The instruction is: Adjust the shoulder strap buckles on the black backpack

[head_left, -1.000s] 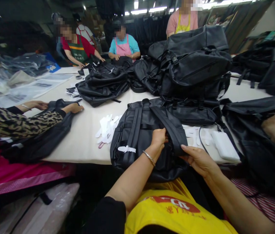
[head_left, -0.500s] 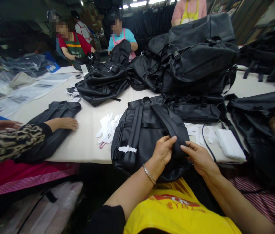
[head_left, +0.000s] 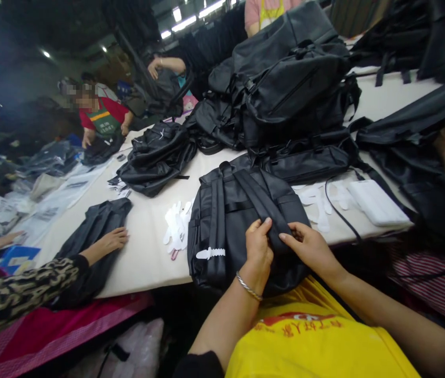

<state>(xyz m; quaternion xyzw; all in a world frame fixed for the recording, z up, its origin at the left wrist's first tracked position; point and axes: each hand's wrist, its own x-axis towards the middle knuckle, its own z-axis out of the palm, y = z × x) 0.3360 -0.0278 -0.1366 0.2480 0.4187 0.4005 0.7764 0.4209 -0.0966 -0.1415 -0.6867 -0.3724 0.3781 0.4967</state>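
A black backpack (head_left: pixel 234 226) lies with its strap side up at the table edge in front of me. My left hand (head_left: pixel 259 241) pinches the backpack's right shoulder strap (head_left: pixel 254 195) near its lower end. Thumb and fingers of my right hand (head_left: pixel 311 247) close on the same strap, just right of the left hand. What the fingertips cover underneath is hidden. Around the other shoulder strap (head_left: pixel 217 210) a white notched strip (head_left: pixel 211 253) is fixed low down.
White strips (head_left: pixel 177 226) lie in a heap left of the backpack, more under its right side. A white block-shaped pack (head_left: pixel 378 202) and a dark cable (head_left: pixel 334 210) are at right. Black bags (head_left: pixel 285 89) are piled behind. At left, a co-worker's hand (head_left: pixel 114 240) rests on a flat black bag (head_left: pixel 92 247).
The view has tilted and shifted. My hands stay on the strap, almost unchanged. Across the table, a co-worker has lifted a black bag in front of their body.
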